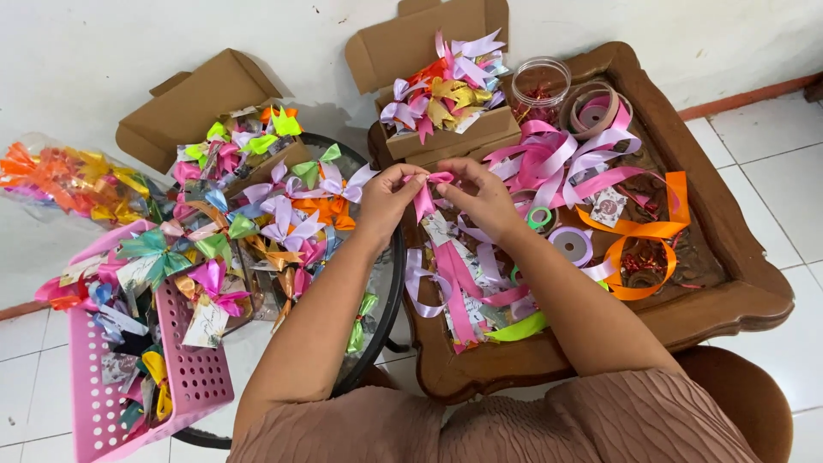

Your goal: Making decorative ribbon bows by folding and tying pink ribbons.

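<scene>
While both forearms reach forward, left hand (pixel 387 199) and right hand (pixel 480 195) pinching pink ribbon bow (pixel 426 194), fingertips together.

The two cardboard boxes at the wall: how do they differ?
The left cardboard box sits by the round glass table; the right cardboard box stands on the carved wooden tray table. The left one holds mostly green, pink and orange bows; the right one mostly lilac, red and gold. The right one lies nearer the left hand and right hand, which pinch a pink ribbon bow. Both are brown, lids open.
</scene>
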